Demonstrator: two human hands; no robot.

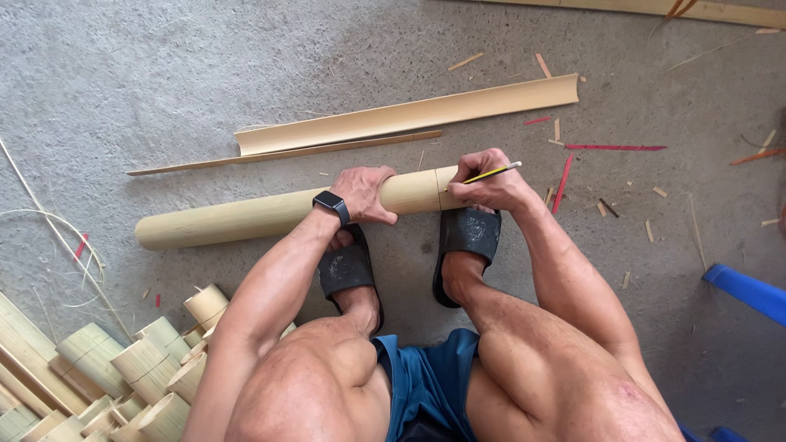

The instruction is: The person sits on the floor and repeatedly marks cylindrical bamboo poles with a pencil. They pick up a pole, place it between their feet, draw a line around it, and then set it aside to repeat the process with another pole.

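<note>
**Pencil on the pole: marking under way, nothing cut off this length yet**

Here's the bamboo pole (270, 214), a long pale round lying flat on the grey concrete floor (164, 74), running from lower left up toward the right and sitting just ahead of 2 black sandals (467, 233). Near its right end a thin dark ring shows around the pole, just beside the pencil tip, so by my read the marking is partly done; how far round the line goes I cannot tell, the far side is hidden.

The left hand (366, 195) is clamped over the top of the pole, fingers wrapped down its far side, pinning it to the floor; a dark smartwatch (332, 205) sits on that wrist. The right hand (485, 187) is curled tight, fingers pinching a yellow pencil (494, 172) with the point down on the pole's right end.

The pole looks whole along everything in view: no saw cut, no split. So the judgement is marking in hand, any cutting not yet done.

Out beyond it, a split bamboo half (409, 115) lies hollow side up with a thin strip (286, 154) beside it. Lower left, a heap of short bamboo sections (155, 360). Chips and red slivers are scattered right, and a blue object (745, 290) pokes in at the edge
</note>
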